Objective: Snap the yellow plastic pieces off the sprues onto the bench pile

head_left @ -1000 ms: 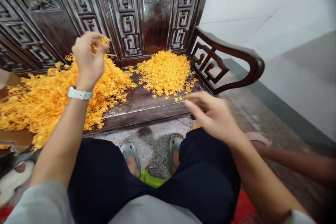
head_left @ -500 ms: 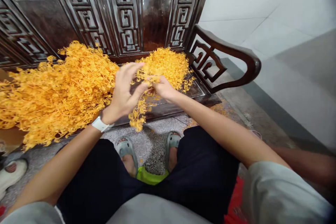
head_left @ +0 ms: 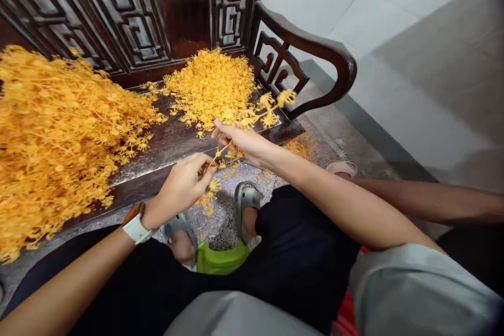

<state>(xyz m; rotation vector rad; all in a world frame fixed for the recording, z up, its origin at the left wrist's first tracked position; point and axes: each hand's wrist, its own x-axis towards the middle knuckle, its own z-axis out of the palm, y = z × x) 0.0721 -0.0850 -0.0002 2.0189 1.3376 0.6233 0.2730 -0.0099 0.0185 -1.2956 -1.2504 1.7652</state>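
A thin orange branching sprig (head_left: 255,114) is stretching across the centre, with the left hand (head_left: 179,191) and right hand (head_left: 236,139) pinching it, fingers closed. A large orange heap (head_left: 55,136) is running off the left edge, a smaller heap (head_left: 210,86) is sitting upper centre on a dark carved wooden bench (head_left: 169,149), and another person's bare forearm (head_left: 425,199) is crossing lower right. Fingers are hiding part of the sprig.
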